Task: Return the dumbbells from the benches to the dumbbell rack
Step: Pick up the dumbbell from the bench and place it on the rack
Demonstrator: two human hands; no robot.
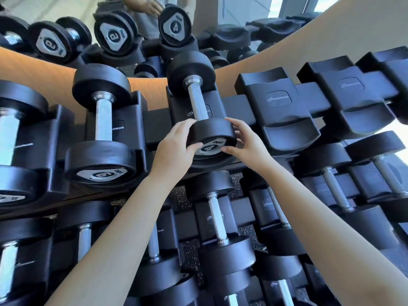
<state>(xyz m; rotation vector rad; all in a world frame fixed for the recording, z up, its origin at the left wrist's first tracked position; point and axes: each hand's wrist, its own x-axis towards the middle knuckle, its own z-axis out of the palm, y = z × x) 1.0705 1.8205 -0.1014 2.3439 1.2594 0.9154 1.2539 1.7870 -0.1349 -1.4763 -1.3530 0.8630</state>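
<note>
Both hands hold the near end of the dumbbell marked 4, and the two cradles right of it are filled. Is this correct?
Not quite. In the head view the left hand and right hand do hold the dumbbell marked 4, but both cradles right of it are empty.

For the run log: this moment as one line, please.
state: 4 dumbbell lies on rack top row | left hand: grips near head | right hand: grips near head | next cradle rightward: empty
</note>
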